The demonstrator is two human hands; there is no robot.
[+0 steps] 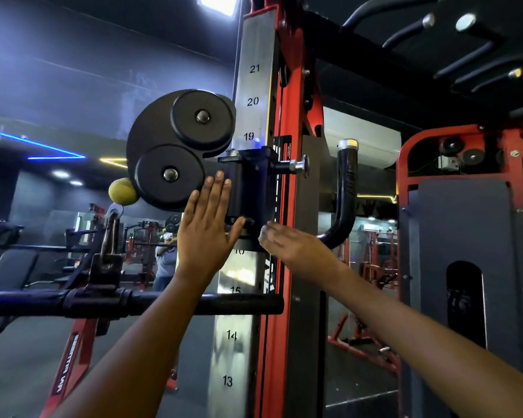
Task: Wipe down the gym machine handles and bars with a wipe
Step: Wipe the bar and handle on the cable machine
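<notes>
My left hand (207,224) lies flat with straight fingers against the black sliding carriage (248,188) on the numbered steel upright (254,86). My right hand (287,241) reaches to the lower right edge of that carriage, fingers stretched out and blurred; something pale may sit under its fingertips, but I cannot tell if it is a wipe. A black curved handle (346,188) with a chrome cap rises just right of my right hand. The black pulley housing (169,149) sits to the upper left of my left hand.
A black horizontal bar (169,303) crosses below my left forearm. A yellow ball (122,191) hangs left of the pulley. The red frame (290,206) runs beside the upright. A grey weight-stack cover (459,236) stands at right. Pull-up grips (435,40) hang overhead.
</notes>
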